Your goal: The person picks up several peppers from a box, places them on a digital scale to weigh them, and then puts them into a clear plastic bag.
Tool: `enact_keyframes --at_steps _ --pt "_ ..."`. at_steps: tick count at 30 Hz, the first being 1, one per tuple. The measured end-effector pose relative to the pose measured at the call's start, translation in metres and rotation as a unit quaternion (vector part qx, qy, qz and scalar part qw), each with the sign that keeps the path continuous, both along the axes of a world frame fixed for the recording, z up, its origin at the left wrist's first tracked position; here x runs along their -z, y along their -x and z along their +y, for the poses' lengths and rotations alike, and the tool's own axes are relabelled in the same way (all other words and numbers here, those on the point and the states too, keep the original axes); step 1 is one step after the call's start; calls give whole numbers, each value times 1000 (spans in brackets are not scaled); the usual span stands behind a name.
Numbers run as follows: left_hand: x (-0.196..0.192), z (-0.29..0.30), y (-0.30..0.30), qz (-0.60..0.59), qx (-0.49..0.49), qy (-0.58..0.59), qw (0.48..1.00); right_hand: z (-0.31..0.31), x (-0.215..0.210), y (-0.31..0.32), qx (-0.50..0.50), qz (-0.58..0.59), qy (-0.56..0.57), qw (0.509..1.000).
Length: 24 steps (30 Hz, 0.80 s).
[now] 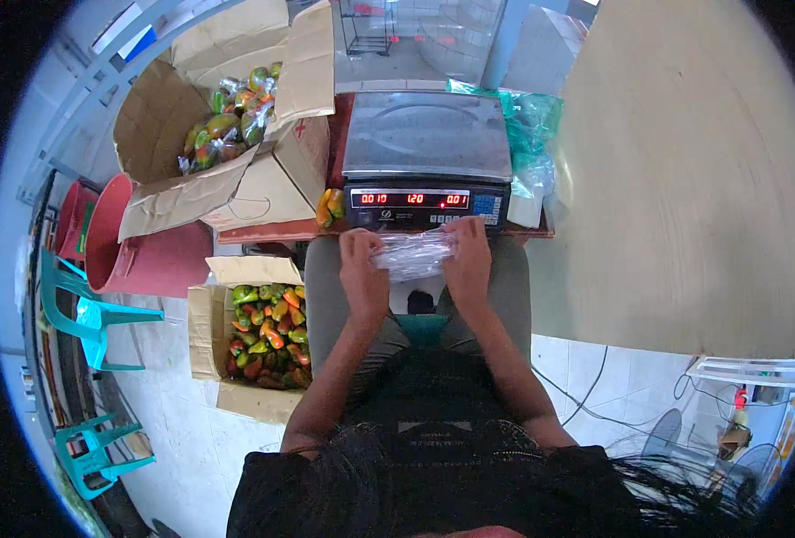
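Note:
A crinkled clear plastic bag (413,255) is stretched between my hands above my lap. My left hand (362,269) grips its left end with closed fingers, and my right hand (468,260) pinches the right end. Just beyond them stands a digital weighing scale (427,134) with a bare metal pan and a lit red display. Beside its front left corner lie a couple of orange-yellow peppers (330,207). Whether anything is inside the bag is hard to make out.
An open cardboard box (276,175) at the far left holds bagged peppers (227,121). Another box (207,345) of loose peppers sits on the floor. Green plastic bags (534,125) lie right of the scale, near a wooden board (675,179). Red tubs (160,255) and a turquoise chair (92,314) stand left.

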<state>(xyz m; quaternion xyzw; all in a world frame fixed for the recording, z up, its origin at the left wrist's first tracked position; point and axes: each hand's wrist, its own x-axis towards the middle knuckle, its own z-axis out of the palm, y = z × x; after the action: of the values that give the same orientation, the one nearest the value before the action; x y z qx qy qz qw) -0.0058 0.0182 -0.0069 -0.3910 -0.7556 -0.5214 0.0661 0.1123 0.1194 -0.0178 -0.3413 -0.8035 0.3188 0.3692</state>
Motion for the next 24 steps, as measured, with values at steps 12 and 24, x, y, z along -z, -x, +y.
enact_keyframes --at_steps 12,24 --pt "28 -7 17 -76 30 141 987 -6 19 -6 -78 -211 -88 971" --pt "42 -23 5 -75 49 298 950 -10 25 9 -98 -192 19 976"
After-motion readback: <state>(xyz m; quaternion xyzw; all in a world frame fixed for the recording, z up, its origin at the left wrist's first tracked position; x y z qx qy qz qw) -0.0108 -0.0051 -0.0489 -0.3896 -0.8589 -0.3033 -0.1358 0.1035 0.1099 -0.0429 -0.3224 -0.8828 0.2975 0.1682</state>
